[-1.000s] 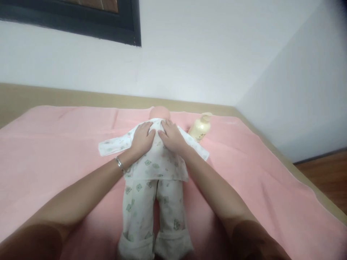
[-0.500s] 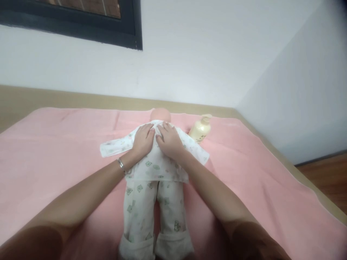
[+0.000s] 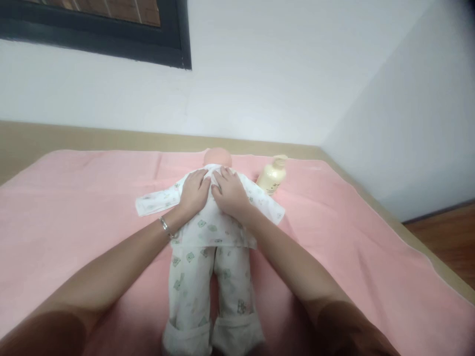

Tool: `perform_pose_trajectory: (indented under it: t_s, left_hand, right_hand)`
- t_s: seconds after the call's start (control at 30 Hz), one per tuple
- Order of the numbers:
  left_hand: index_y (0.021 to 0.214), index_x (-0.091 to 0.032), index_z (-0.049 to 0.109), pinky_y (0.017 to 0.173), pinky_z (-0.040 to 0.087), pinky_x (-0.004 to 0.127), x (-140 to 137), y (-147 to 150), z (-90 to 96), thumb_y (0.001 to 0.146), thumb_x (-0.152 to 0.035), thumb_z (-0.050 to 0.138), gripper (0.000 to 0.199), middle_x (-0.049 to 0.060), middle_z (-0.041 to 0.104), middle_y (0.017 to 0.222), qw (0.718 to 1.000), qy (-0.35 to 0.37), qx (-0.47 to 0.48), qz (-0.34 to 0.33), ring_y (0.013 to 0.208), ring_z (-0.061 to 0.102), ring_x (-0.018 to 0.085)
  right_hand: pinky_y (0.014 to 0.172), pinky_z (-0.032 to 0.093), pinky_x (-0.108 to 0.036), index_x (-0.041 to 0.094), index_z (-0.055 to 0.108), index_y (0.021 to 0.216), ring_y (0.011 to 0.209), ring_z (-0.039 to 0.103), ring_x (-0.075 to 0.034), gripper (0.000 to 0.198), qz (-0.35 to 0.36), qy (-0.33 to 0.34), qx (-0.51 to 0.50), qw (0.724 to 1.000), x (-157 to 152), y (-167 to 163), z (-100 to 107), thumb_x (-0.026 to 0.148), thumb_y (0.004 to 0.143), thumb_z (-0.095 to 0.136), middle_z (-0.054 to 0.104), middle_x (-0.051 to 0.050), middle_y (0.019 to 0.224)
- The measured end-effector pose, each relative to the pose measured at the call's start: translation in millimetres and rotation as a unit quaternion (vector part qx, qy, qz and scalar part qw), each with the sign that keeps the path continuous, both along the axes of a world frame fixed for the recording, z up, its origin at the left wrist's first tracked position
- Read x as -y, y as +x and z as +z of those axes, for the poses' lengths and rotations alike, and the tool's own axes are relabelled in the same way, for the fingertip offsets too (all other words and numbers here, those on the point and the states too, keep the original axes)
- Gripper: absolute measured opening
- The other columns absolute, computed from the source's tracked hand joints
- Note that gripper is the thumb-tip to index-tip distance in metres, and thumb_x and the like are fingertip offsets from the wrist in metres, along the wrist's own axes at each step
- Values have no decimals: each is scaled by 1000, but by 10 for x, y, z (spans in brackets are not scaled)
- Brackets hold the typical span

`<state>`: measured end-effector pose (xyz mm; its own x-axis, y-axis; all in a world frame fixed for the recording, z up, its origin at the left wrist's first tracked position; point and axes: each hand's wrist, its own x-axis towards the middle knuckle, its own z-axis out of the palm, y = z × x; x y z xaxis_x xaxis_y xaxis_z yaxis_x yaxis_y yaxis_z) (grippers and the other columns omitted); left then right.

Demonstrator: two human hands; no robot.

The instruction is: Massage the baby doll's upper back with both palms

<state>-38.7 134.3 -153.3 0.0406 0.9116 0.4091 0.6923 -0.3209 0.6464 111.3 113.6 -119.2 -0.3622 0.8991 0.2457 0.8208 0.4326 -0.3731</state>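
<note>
A baby doll (image 3: 213, 230) in a white printed top and trousers lies stretched out, its bare head (image 3: 217, 157) at the far end and no face showing. My left hand (image 3: 194, 192) rests flat on the left side of its upper back, holding nothing. On the right side lies my right hand (image 3: 230, 192), also flat, with the fingers spread a little. The two thumbs are close together near the doll's middle. Both sleeves reach outward over the cloth, and the trouser legs (image 3: 191, 291) end in turned-up cuffs towards me.
Just right of the doll's shoulder a cream pump bottle (image 3: 273, 176) stands tilted in view. A pink cloth (image 3: 92, 198) covers most of the tan surface (image 3: 148, 137). White walls (image 3: 260, 74) rise behind and to the right, with a dark-framed window (image 3: 174, 39) at upper left.
The view has shifted very slightly. Both hands stay flat on the doll's back in nearly the same place.
</note>
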Motion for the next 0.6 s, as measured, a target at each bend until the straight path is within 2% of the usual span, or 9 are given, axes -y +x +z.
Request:
perform_pose_trajectory:
  t_s: [0.1,0.23,0.43,0.6]
  left_hand:
    - [124,-17,68,123,41,51,1,0,-3,95,-34,40,43,11,69,130,1000,-5,10,2,128,58,28]
    - [124,-17,68,123,40,51,15,11,9,94,-34,41,44,11,68,133,1000,-8,16,8,129,58,28]
    - [128,-15,67,123,39,49,24,23,40,93,-32,40,47,12,66,137,1000,-13,8,2,129,58,28]
    - [133,-10,64,125,37,51,38,18,56,93,-34,39,53,16,64,141,1000,-28,13,4,133,56,31]
  right_hand:
    - [131,24,-56,7,54,147,156,32,-36,52,9,9,-33,999,18,32,81,25,100,41,38,-21,164]
    - [134,19,-52,8,46,154,162,20,-32,57,-11,21,-79,997,30,63,132,25,99,41,27,-17,170]
    - [129,24,-60,7,45,154,159,24,-41,56,-5,-30,-2,1000,-5,55,66,30,103,39,30,-24,167]
    - [132,19,-57,7,36,159,162,15,-39,63,-7,-14,-46,999,41,91,180,34,102,42,18,-21,171]
